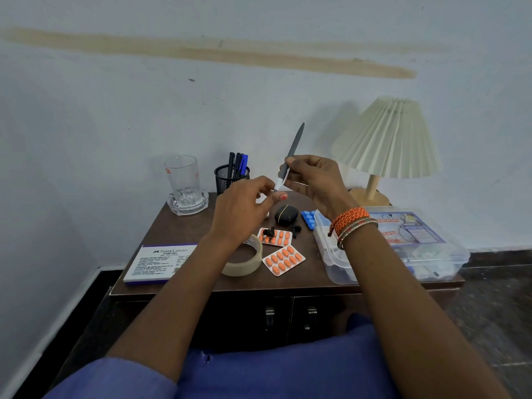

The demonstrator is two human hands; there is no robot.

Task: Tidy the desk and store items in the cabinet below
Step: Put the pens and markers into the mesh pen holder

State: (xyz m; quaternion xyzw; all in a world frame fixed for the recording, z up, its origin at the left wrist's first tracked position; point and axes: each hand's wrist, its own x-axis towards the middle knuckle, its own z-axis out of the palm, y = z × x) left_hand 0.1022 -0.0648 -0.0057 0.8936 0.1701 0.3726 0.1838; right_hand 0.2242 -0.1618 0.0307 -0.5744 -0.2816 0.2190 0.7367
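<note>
My right hand (312, 182) holds a grey pen (292, 152) tilted up, its tip pointing down toward my left hand (244, 205). My left hand hovers just below the tip with fingers curled; I cannot tell if it pinches a cap. On the brown desk (178, 228) lie two orange pill strips (283, 260), a tape roll (247, 262), a black earbud case (286, 214), loose black earbuds (269, 232), a blue pill strip (309, 218) and a stamp pad box (159, 263). The cabinet doors (270, 315) below are closed.
A black mesh pen holder (230, 175) with several pens stands at the back. A glass (182, 180) sits in a glass ashtray at the back left. A pleated lamp (387, 139) stands at the back right, a clear first-aid box (403, 246) in front of it.
</note>
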